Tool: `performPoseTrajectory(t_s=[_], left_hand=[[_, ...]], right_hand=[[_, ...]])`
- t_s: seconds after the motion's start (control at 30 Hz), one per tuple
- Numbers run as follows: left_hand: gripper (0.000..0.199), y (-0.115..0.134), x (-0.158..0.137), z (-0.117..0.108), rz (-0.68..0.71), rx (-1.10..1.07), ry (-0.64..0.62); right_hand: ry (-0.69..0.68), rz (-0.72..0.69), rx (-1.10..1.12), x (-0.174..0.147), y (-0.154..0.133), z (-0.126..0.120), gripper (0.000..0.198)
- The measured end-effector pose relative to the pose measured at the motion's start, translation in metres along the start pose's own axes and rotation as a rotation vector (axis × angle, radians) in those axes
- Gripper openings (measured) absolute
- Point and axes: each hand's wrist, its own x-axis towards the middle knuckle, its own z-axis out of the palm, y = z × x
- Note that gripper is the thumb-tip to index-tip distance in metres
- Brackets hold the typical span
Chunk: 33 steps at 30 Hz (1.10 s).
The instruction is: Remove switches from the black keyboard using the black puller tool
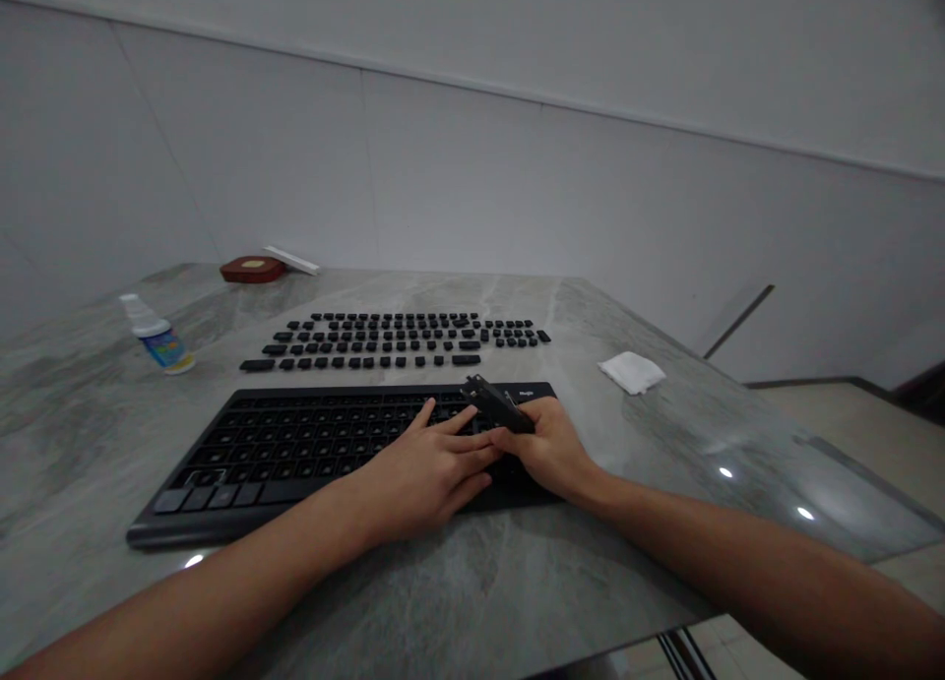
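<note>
A black keyboard (287, 434) lies on the table below my hands, most of its key sockets bare. Several keycaps (221, 496) still sit along its bottom row at the left. My left hand (435, 463) rests over the right half of the keyboard, fingers spread, holding nothing. Close beside it, my right hand (550, 449) grips what looks like a black keycap puller (496, 404), its pronged end tilted up and to the left. My left fingertips reach the right thumb; whether they press on the keyboard is hard to tell.
Behind the keyboard, loose black keycaps (365, 347) are laid out in rows. A spray bottle (163, 340) stands at the left, and a folded white cloth (632, 372) lies at the right. A reddish-brown case (252, 270) and a white strip (292, 260) are near the wall.
</note>
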Motion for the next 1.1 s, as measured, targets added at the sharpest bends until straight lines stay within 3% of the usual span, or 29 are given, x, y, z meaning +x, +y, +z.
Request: performPoseTrajectory(t_s=[0.5, 0.8, 0.9, 1.0, 1.1], left_hand=[[0.038, 0.000, 0.000, -0.001, -0.009, -0.021, 0.012], [0.027, -0.007, 0.000, 0.009, -0.008, -0.083, 0.108], [0.025, -0.010, -0.001, 0.010, 0.022, -0.105, 0.189], [0.022, -0.013, -0.004, 0.008, 0.057, -0.265, 0.347], [0.021, -0.014, -0.007, 0.002, -0.044, -0.466, 0.451]], right_hand=[[0.041, -0.002, 0.017, 0.000, 0.000, 0.000, 0.031], [0.118, -0.040, 0.086, 0.001, -0.001, 0.001, 0.035], [0.094, -0.080, 0.085, 0.000, -0.001, 0.001, 0.039], [0.042, -0.116, 0.121, -0.001, -0.001, 0.001, 0.045], [0.063, -0.161, 0.142, -0.001, -0.003, -0.002, 0.045]])
